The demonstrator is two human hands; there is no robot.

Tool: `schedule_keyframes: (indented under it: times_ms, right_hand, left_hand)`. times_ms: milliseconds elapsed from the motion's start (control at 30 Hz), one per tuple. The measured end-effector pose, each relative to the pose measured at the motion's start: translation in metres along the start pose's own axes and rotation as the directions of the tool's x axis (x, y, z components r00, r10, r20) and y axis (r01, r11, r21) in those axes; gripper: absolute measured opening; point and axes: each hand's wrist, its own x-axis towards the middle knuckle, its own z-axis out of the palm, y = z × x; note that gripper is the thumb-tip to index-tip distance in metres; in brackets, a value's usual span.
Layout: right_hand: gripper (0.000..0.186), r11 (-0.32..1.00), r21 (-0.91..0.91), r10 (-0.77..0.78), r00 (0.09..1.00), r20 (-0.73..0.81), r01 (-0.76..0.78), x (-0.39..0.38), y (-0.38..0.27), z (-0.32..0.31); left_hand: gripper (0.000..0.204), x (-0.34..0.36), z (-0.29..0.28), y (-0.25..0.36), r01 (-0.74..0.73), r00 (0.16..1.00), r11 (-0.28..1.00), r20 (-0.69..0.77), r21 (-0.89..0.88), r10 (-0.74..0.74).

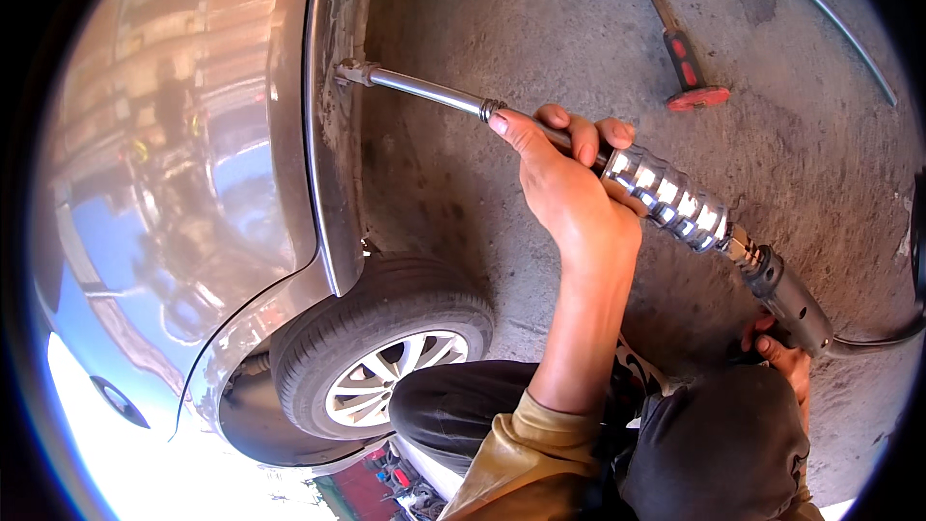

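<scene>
A long slide-hammer puller (424,89) runs diagonally from the car's sill strip (333,183), where its tip rests on scraped metal, to a dark end handle (799,305) with a cable. My left hand (569,183) is closed round the dark shaft just before the shiny ribbed weight (666,195), thumb along the shaft. My right hand (783,357) is low at the right, fingers curled at the end handle and partly hidden behind my knee (714,444).
The car's glossy body panel (174,135) fills the left, with a wheel (381,347) below. On the concrete floor (502,10) lie a red-and-black chisel with hand guard (682,53) and a curved metal bar (849,39). Assorted tools (395,478) show at the bottom.
</scene>
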Motion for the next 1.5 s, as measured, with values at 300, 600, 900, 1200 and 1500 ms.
schedule_keyframes:
  times_ms: [300,600,900,1200,1500]
  right_hand:
    - [0.054,0.748,-0.44,-0.542,0.84,0.029,0.497,0.01,-0.03,0.011]
    - [0.027,0.918,0.395,0.01,0.996,-0.086,0.025,-0.001,-0.002,0.025]
    - [0.028,0.955,0.217,-0.177,0.977,-0.121,0.2,0.002,0.006,0.022]
    - [0.026,0.959,0.255,-0.097,0.99,-0.1,0.12,-0.006,0.002,0.022]
    - [0.024,0.948,0.316,-0.016,0.998,-0.064,0.035,0.001,0.007,0.029]
  left_hand:
    - [0.043,0.006,-0.009,-0.005,0.125,0.899,0.927,0.435,-0.353,0.044]
    - [0.051,0.005,0.02,-0.009,0.038,0.966,0.986,-0.259,0.16,0.005]
    - [0.046,-0.001,-0.009,-0.016,0.156,0.892,0.945,0.452,-0.287,-0.01]
    - [0.05,0.006,-0.024,-0.008,0.078,0.962,0.983,0.271,-0.164,-0.031]
    - [0.048,0.012,-0.024,-0.004,0.033,0.969,0.996,0.245,-0.082,-0.012]
